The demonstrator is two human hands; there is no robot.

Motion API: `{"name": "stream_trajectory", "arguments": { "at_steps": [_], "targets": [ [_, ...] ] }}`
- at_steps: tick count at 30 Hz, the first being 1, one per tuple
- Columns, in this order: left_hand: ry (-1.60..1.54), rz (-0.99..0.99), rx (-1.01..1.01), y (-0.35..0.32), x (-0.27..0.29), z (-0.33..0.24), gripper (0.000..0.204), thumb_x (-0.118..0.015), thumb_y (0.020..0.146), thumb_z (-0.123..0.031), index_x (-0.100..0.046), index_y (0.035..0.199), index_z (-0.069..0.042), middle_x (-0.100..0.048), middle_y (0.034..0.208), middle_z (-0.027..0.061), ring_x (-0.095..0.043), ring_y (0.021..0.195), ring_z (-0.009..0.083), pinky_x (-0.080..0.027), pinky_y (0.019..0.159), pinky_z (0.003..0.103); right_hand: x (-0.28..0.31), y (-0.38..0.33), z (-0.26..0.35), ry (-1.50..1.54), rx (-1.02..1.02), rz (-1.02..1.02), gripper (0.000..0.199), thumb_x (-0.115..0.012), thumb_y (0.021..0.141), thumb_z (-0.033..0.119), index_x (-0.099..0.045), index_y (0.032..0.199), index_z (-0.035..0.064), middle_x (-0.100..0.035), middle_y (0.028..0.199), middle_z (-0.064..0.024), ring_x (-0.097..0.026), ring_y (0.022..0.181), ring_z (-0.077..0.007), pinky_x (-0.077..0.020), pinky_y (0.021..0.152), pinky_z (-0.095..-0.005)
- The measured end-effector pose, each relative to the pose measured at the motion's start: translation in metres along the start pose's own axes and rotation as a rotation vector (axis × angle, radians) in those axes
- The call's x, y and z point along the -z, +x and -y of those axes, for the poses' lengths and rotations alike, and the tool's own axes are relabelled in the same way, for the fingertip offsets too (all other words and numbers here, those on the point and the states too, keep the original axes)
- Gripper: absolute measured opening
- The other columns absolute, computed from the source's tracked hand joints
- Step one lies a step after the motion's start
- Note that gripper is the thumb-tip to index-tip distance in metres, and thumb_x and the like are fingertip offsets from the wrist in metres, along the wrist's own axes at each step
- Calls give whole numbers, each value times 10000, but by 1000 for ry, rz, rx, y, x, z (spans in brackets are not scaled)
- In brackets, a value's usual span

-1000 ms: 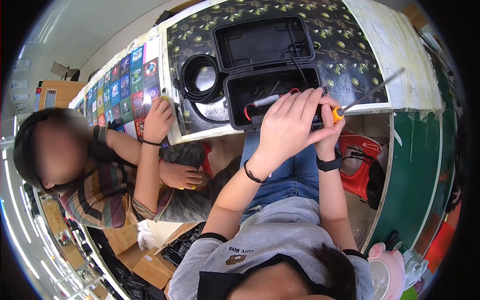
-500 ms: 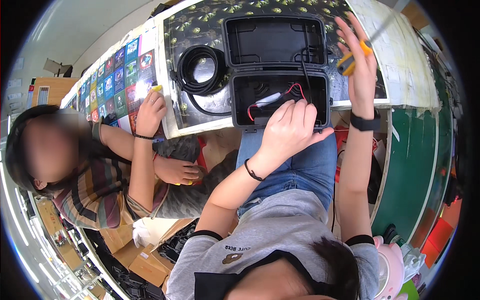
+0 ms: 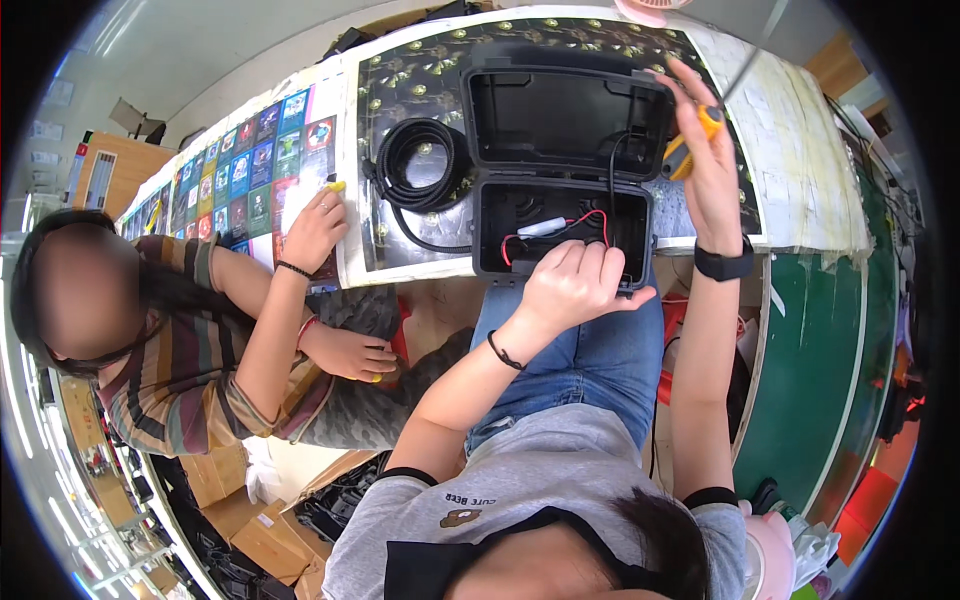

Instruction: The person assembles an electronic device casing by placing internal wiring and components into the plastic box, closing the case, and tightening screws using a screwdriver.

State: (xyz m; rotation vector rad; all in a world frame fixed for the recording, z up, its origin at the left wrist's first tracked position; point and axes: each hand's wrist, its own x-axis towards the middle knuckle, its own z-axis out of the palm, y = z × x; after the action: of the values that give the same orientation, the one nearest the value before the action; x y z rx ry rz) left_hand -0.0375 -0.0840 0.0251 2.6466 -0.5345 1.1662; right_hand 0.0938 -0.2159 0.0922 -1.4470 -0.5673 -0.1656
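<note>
A black plastic box (image 3: 648,232) stands with its lid (image 3: 572,115) raised at the table's front edge. Inside lie a white sleeved connector (image 3: 542,228) with red wires and a thin black cable (image 3: 612,170). My left hand (image 3: 578,285) is curled over the front wall, fingers inside the box and thumb outside; its fingertips are hidden. In my right hand (image 3: 712,165) rests a screwdriver (image 3: 708,122) with a yellow and black handle, its shaft pointing up and right. The fingertips of that hand are at the lid's right edge.
A coil of black corrugated tubing (image 3: 420,165) lies left of the box, its end running to the box's side. A seated co-worker (image 3: 180,340) is at my left, one hand on the table near printed cards (image 3: 240,170). A green panel (image 3: 810,370) stands at right.
My right hand has moved left with the screwdriver, its fingers now at the lid's edge. My left hand stays at the box's front wall. The whole view has shifted slightly.
</note>
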Motion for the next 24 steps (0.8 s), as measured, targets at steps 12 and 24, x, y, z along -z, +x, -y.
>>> {"name": "stream_trajectory", "arguments": {
  "at_steps": [12, 24],
  "targets": [
    [-59, 127, 204, 27, 6, 9, 477, -740, 699, -543, -662, 765, -77, -658, 809, 51, -638, 785, 226, -498, 740, 341, -14, -36, 18, 171, -72, -93, 335, -503, 1017, 222, -550, 1302, 52, -680, 1130, -91, -559, 1090, -112, -370, 989, -265],
    [121, 43, 443, -32, 52, 49, 445, -802, 727, -359, -684, 1110, -167, -514, 1332, 131, -495, 1208, 335, -409, 971, 434, -12, -52, 7, 182, -45, -88, 264, -493, 1020, 190, -568, 1231, 50, -711, 1030, -97, -529, 1240, -185, -355, 1045, -298]
  ]
}}
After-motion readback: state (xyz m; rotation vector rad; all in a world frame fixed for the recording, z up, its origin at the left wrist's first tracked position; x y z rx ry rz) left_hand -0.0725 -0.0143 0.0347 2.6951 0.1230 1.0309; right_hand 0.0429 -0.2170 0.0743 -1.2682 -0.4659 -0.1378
